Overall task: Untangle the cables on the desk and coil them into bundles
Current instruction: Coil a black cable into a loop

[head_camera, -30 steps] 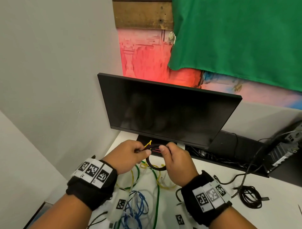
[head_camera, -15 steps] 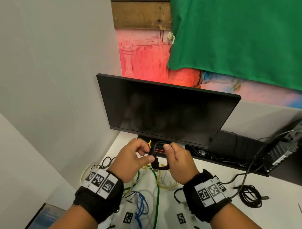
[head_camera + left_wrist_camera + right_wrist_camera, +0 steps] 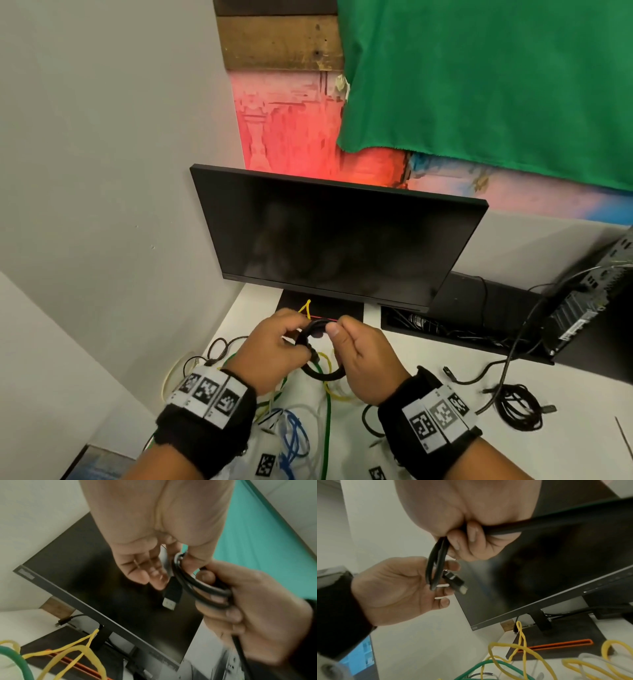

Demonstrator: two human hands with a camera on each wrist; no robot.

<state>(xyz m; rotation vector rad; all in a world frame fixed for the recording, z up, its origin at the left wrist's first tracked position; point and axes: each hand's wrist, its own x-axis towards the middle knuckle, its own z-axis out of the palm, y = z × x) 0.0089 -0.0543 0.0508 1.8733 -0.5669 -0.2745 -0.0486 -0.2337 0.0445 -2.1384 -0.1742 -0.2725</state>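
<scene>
White desk (image 3: 428,356) carries everything here: the dark monitor (image 3: 335,240) stands at its back edge, and a loose tangle of yellow, green, blue and pale cables (image 3: 308,428) lies along its front edge under the wrists. Near the right edge sits a black bundle (image 3: 517,407), seemingly already coiled.

Held in the air above the tangle, in front of the monitor's foot, is the black cable (image 3: 320,356). A second ago it hung as one open ring; now its turns are drawn closer together and both hands have come nearer the body. The right hand (image 3: 363,363) has fingers curled round the loops, gripping them. The left hand (image 3: 274,346) pinches the coil near the plug (image 3: 170,597), which dangles free.

Judging by this, the winding of this cable is nearly finished; securing the plug end and setting the coil down seem to remain, with the coloured tangle untouched.
</scene>
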